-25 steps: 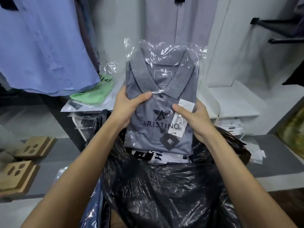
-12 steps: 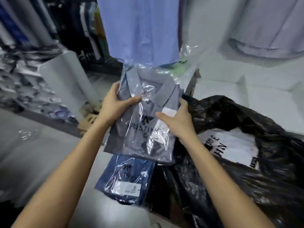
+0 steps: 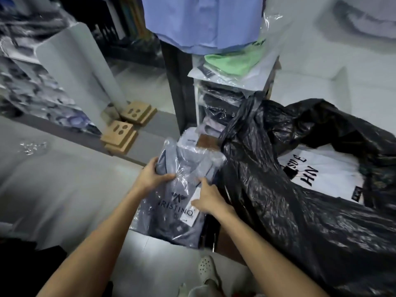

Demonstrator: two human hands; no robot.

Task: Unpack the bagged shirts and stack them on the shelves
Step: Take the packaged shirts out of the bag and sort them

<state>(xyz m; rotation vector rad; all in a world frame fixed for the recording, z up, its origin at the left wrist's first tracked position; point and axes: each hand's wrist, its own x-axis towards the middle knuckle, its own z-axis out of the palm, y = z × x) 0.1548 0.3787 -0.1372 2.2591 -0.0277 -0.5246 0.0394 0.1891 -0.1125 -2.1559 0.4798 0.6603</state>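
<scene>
A grey polo shirt in a clear plastic bag [image 3: 171, 202], printed ARISTINO, lies low by the floor to the left of a big black bin bag [image 3: 300, 211]. My left hand [image 3: 151, 176] grips its upper left edge, thumb on top. My right hand [image 3: 209, 199] holds its right side over the white tag. A white bagged shirt with black lettering [image 3: 317, 172] shows inside the open black bag. Just beyond the grey shirt, more bagged shirts [image 3: 199, 140] lie on the floor.
A low white shelf unit [image 3: 196, 103] holds bagged shirts, with a green bagged shirt [image 3: 231, 61] on top. A blue shirt [image 3: 201, 22] hangs above. Two wooden blocks [image 3: 128, 125] sit on the floor at left. A white shoe [image 3: 206, 270] shows at the bottom.
Both hands have lowered the grey bagged shirt down onto the spot where a blue bagged shirt lay, beside the black bag. The view has tipped downward.
</scene>
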